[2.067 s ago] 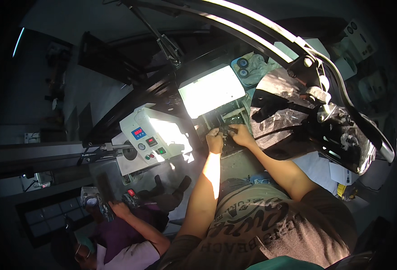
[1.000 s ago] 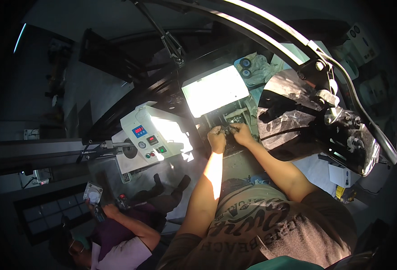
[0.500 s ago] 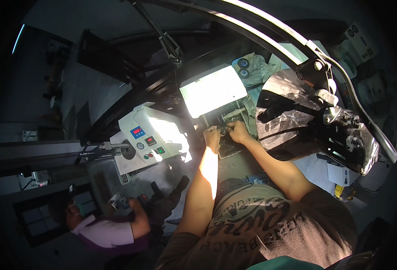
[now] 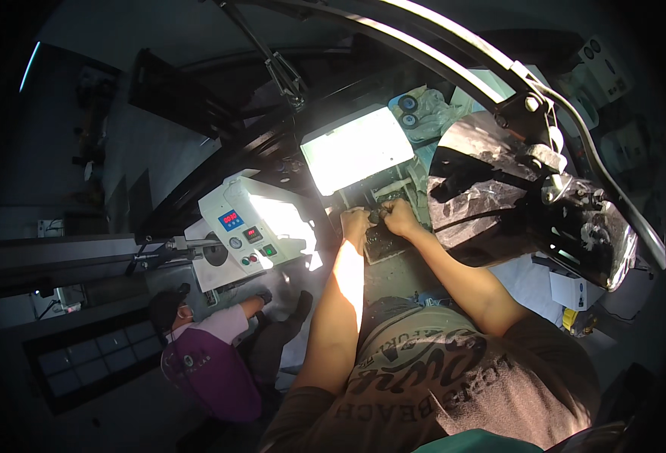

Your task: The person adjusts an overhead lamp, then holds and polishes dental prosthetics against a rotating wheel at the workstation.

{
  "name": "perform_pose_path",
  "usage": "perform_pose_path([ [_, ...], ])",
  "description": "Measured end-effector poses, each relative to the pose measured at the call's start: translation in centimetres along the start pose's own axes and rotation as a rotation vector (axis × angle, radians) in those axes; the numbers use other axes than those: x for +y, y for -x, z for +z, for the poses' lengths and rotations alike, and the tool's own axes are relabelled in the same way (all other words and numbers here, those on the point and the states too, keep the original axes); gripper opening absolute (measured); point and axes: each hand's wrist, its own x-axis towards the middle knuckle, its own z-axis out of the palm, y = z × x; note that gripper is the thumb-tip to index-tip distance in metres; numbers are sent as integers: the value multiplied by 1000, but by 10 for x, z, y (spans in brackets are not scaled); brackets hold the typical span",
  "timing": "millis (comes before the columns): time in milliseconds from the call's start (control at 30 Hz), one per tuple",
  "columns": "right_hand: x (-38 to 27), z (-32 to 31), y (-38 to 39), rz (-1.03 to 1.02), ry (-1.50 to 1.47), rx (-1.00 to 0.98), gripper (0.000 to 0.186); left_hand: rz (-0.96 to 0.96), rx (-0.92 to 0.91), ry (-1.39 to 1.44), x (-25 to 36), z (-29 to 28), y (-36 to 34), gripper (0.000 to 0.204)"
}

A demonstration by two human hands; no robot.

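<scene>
Both hands are closed at a small dark part [image 4: 375,217] inside a grimy machine bay, just below a white sunlit panel [image 4: 355,147]. My left hand [image 4: 354,223] grips it from the left, fingers bent, and my right hand [image 4: 398,217] pinches it from the right; the part is mostly hidden by the fingers. Left of them stands a white control box [image 4: 244,226] with small displays and buttons. To their right is a large, dirty, dark metal guard [image 4: 472,196].
Black curved bars and a jointed arm [image 4: 533,106] arch overhead. A blue tray [image 4: 393,112] holds two wheels and crumpled plastic behind the panel. A co-worker [image 4: 208,362] crouches at lower left beside a metal rod assembly [image 4: 166,253]. A white box [image 4: 567,291] sits low on the right.
My hands have shifted slightly while staying on the part, the left moving up and leftward. The co-worker has turned and leaned toward the control box, one arm now reaching forward beneath it.
</scene>
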Motion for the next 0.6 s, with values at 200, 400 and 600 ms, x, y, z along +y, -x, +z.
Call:
perform_pose_path([
  [200,-4,3,5,-34,8,-41,12,60,15,-65,1,-1,10,16],
  [400,4,9,5,-54,-50,-38,12,22,54,-20,-1,-8,11,15],
  [600,21,7,6,-24,-191,-10,13,5,-29,92,15,12,41,14],
])
